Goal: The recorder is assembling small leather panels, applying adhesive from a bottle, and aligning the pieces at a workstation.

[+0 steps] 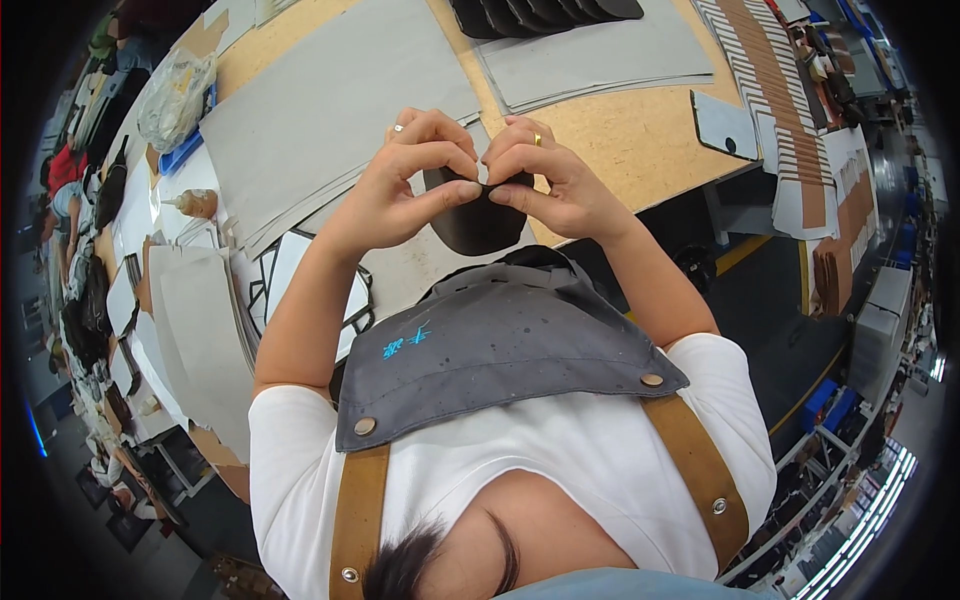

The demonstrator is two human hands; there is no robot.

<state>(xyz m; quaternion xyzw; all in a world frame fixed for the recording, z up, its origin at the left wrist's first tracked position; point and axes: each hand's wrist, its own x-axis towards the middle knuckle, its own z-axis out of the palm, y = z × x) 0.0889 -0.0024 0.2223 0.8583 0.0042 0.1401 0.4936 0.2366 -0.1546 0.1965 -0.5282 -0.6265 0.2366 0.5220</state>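
Our left grip (390,187) and right grip (567,187) both pinch the black piece (474,226) at its far edge, over the near side of the table (630,132), probably so that the edge sits steady and visible.

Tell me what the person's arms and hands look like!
Short white sleeves cover the upper arms, and the forearms are bare. There are no gloves. The left hand wears a silver-coloured ring; the right hand wears a gold-coloured ring.
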